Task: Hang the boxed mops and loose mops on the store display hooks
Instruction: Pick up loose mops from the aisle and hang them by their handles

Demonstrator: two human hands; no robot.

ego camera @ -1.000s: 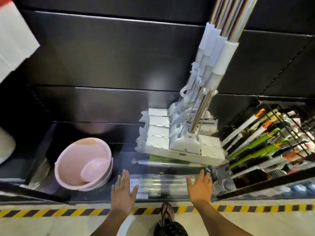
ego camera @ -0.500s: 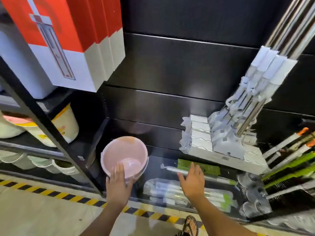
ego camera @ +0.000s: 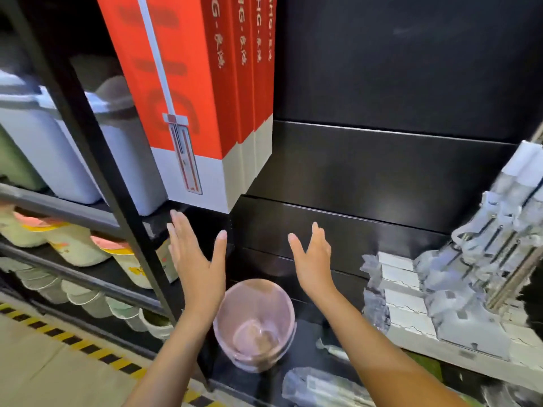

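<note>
Both hands rose from the floor-level packs: left hand [ego camera: 195, 261] and right hand [ego camera: 313, 258] spread, empty, below the boxed mops [ego camera: 188, 92] hanging upper left (stiff, tall cartons, light; grip both long edges).

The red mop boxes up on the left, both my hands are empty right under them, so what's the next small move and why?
Probably raise both hands to the bottom corners of the nearest red mop box. The left hand and right hand are open, palms facing each other and holding nothing, just below the boxes' lower edge. Closing on the front box there would likely give a steady grip.
</note>
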